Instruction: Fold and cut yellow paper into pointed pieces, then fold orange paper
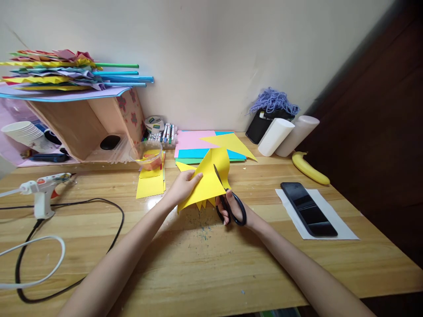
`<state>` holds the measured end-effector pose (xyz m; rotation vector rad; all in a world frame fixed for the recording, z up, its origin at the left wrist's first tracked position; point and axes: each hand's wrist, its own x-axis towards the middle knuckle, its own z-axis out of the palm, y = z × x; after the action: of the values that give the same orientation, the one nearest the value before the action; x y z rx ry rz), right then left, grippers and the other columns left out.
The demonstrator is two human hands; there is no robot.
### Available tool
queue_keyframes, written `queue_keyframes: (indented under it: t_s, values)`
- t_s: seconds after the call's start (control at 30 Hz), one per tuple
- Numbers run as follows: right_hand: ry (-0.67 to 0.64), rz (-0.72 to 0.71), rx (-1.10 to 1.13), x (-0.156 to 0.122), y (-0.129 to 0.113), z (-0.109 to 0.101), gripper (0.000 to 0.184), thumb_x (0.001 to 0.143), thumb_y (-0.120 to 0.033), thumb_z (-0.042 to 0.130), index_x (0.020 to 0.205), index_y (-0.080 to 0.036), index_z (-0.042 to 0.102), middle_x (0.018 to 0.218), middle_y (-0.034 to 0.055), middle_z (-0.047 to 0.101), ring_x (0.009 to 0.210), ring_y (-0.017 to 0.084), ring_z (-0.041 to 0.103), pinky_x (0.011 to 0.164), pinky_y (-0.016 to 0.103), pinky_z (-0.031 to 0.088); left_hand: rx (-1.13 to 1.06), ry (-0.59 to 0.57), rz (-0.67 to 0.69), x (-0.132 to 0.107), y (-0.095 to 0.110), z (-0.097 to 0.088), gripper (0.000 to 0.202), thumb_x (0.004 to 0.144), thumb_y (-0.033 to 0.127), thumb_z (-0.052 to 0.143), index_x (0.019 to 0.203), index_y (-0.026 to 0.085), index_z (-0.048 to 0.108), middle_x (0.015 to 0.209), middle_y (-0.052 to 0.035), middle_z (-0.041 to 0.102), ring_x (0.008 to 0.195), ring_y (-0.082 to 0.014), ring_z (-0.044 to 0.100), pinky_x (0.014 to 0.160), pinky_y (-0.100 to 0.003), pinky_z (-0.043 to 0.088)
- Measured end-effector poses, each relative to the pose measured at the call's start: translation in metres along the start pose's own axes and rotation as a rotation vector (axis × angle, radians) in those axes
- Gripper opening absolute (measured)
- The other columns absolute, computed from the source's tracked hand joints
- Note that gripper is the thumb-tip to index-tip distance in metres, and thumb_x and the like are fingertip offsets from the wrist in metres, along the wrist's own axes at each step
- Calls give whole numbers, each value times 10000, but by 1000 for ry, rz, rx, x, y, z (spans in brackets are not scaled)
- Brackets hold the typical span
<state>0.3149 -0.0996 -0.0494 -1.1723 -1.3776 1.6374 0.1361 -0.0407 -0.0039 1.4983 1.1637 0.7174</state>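
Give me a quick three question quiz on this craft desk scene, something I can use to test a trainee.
1. True or false: the right hand holds a glue gun.
2. Multiple choice: the dark phone lies on A) a white sheet, B) a pink card, C) a paper cup.
3. Fill in: the folded paper pinched by the left hand is ___ in colour.

Key: 1 false, it holds the black scissors. 2 A. 3 yellow.
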Motion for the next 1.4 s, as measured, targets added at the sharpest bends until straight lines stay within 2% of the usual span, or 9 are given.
queue_keyframes:
  t_s: [0.2,0.5,0.6,0.8,1.0,1.13,1.4]
  values:
    - [44,-16,-80,1,-3,1,659,621,-818,301,704,-178,437,404,-90,374,273,63,386,312,190,381,-27,3,-4,0,0,0,401,727,489,509,843,116,600,760,-54,639,645,-169,566,518,-240,409]
    - [68,-3,-89,1,-3,-1,653,621,-813,324,689,-173,434,386,-100,352,247,56,369,272,173,346,-17,-8,-25,-2,4,-3,406,719,505,516,839,125,595,770,-58,646,630,-170,575,524,-243,410]
    - [14,-12,-101,-1,-3,0,642,629,-810,319,689,-179,420,394,-102,346,252,56,362,270,178,355,-26,17,9,0,0,-5,384,738,512,492,775,139,576,736,-44,638,618,-168,574,517,-240,405]
    - [-97,-13,-100,-7,-7,8,660,646,-812,254,699,-179,429,411,-93,353,274,60,371,292,181,363,63,163,65,3,-9,0,416,774,545,423,652,157,509,596,-5,572,529,-145,512,461,-229,342]
    - [-178,-37,-65,-9,-11,11,702,656,-820,113,490,-190,376,357,-42,354,304,80,416,344,204,404,141,161,59,-3,-4,10,400,790,520,409,639,161,502,598,-10,571,529,-151,509,465,-240,335]
    - [-129,-31,-157,-11,-13,11,681,664,-816,131,473,-201,351,354,-37,360,307,84,428,346,206,403,122,144,58,-5,-2,10,395,787,515,409,631,162,495,595,-11,566,532,-155,514,472,-245,342]
    - [-45,-6,-180,-8,-11,10,598,668,-794,277,612,-203,351,406,-84,357,275,73,424,286,173,341,107,140,47,-3,-4,9,394,782,518,417,620,166,486,583,-7,561,532,-155,512,466,-238,342]
